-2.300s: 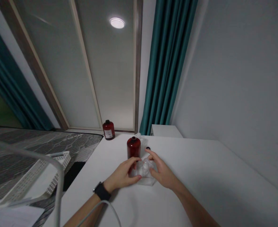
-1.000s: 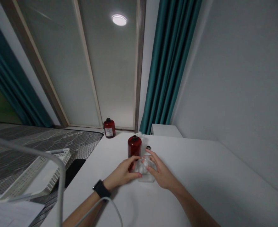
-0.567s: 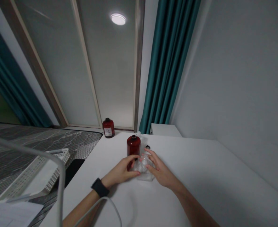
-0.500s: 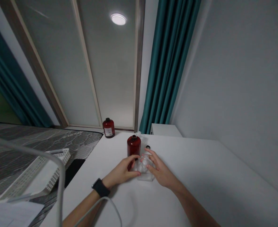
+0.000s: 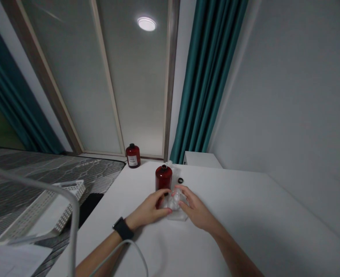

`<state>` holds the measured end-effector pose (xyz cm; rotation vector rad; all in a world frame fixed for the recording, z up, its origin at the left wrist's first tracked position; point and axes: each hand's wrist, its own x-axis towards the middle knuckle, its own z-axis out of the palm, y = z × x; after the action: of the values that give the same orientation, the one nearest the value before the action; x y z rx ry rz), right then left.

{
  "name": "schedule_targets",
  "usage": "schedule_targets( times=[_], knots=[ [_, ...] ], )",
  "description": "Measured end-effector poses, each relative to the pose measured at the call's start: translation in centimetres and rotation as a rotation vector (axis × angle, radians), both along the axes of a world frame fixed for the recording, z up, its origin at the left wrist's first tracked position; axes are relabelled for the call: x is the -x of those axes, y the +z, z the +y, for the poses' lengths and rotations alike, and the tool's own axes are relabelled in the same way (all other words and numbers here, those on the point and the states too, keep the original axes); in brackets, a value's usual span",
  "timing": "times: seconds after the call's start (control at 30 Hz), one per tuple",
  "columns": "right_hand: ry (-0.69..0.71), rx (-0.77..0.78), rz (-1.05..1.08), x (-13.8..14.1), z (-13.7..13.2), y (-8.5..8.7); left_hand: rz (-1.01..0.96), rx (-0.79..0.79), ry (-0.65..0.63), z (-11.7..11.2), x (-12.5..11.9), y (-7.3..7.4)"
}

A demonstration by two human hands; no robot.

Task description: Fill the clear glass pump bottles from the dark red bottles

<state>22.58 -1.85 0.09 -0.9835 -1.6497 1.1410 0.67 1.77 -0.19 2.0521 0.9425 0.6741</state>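
A clear plastic bag [image 5: 174, 202] with round whitish contents lies on the white table [image 5: 245, 215]; what is inside is too blurred to name. My left hand [image 5: 154, 207], with a black watch on the wrist, curls its fingers and thumb around the bag's left side. From the other side my right hand [image 5: 195, 207] grips the bag between bent fingers and thumb. Just behind my left fingers stands an uncapped dark red bottle [image 5: 163, 177], its lower part covered by the hand. A small black cap [image 5: 180, 180] lies beyond my right fingertips.
A second red bottle [image 5: 133, 156] with a white label and black top stands at the table's far left corner. More crumpled clear plastic [image 5: 170, 163] sits behind the open bottle. A white basket [image 5: 42, 215] is at the left, and a pale cable [image 5: 74, 223] crosses the lower left.
My right fingers have drawn in slightly toward me and lower onto the bag, so the black cap shows more fully. My left hand and both bottles stay about where they were.
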Motion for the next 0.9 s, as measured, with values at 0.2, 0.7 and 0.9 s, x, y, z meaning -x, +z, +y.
schedule_targets(
  times=[0.2,0.7,0.9],
  knots=[
    [0.143,0.095,0.08,-1.2,-0.1,1.1,-0.019,0.038,-0.049,0.2,0.4,0.4],
    [0.172,0.037,0.122,-0.9,-0.2,1.2,-0.008,0.042,-0.053,0.0,0.2,0.8],
    [0.109,-0.004,0.115,0.0,-0.3,1.3,-0.02,0.026,-0.04,-0.1,0.0,0.6]
  ],
)
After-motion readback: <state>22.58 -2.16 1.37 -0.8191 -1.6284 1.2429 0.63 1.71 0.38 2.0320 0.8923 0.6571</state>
